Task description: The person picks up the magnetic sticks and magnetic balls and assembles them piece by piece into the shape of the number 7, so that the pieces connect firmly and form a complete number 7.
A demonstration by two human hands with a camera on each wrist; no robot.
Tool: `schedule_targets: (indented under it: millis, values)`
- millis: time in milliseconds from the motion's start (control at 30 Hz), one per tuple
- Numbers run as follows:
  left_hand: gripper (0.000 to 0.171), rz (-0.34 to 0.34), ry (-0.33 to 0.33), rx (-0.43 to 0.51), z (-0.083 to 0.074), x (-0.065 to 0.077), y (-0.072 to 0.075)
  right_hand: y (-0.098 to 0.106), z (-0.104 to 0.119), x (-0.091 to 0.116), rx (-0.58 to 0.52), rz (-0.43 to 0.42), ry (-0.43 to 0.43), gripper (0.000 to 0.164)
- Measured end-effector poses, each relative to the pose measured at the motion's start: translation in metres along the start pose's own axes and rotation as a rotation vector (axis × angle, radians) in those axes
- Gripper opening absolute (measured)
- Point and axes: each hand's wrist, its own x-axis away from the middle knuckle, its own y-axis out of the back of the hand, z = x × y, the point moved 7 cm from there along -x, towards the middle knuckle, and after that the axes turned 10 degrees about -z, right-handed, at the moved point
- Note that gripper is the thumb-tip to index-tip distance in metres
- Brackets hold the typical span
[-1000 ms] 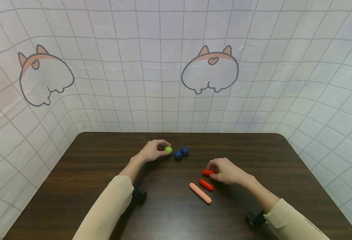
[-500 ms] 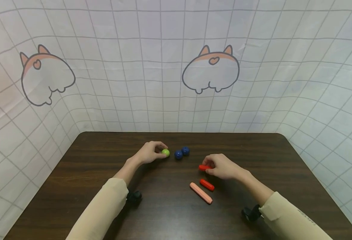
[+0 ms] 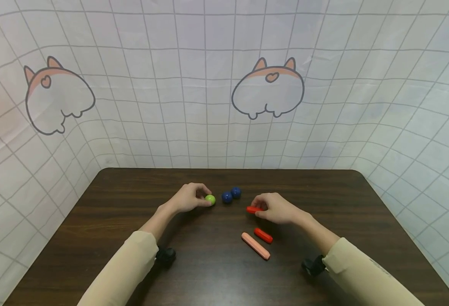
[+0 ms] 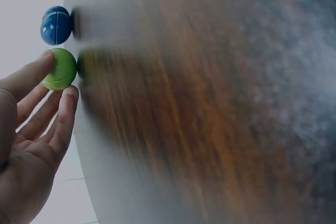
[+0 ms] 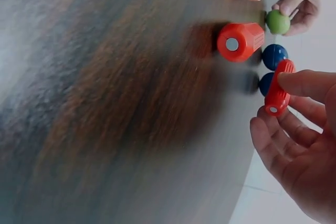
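My left hand (image 3: 189, 198) pinches a small green ball (image 3: 210, 199) between thumb and fingers, low at the tabletop left of two dark blue balls. In the left wrist view the green ball (image 4: 62, 70) sits against the thumb tip. My right hand (image 3: 279, 208) pinches a short red rod (image 3: 253, 210), and in the right wrist view that rod (image 5: 280, 87) shows a silvery round spot on its end. The nearer blue ball (image 3: 227, 197) and the farther blue ball (image 3: 236, 192) lie between the hands.
A second red rod (image 3: 263, 235) and a longer peach rod (image 3: 255, 246) lie slantwise in front of the right hand. All of it is on a dark wood-grain table (image 3: 132, 187), with a white grid-patterned curtain (image 3: 193, 127) behind and at both sides.
My left hand has drawn the green ball left and slightly nearer, away from the blue balls. My right hand has carried its red rod leftward and farther off, away from the other red rod.
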Motion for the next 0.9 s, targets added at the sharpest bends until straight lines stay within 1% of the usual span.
schedule_targets:
  millis: [67,233,333,433,600,733,900]
  values:
    - [0.029,0.006,0.001,-0.002,0.000,0.001,-0.001,-0.001,0.001,-0.002,0.001,0.003,0.004,0.018]
    - [0.035,0.011,-0.041,0.012,-0.002,0.004,-0.001,-0.004,0.005,-0.005,-0.002,0.008,0.013,0.019]
    - [0.033,0.010,-0.062,0.018,-0.004,0.006,-0.001,-0.005,0.007,-0.007,-0.002,0.008,0.018,0.018]
    - [0.028,0.014,-0.075,0.019,-0.005,0.008,-0.002,-0.007,0.007,-0.009,0.009,0.004,0.035,0.018]
    - [0.027,0.014,-0.079,0.027,-0.007,0.011,-0.003,-0.009,0.007,-0.013,0.029,-0.003,0.057,0.020]
    - [0.028,0.006,-0.081,0.021,-0.009,0.013,-0.004,-0.011,0.009,-0.015,-0.001,-0.007,0.047,0.021]
    - [0.027,-0.013,-0.077,0.010,-0.008,0.014,-0.004,-0.014,0.011,-0.018,-0.031,-0.027,0.043,0.017]
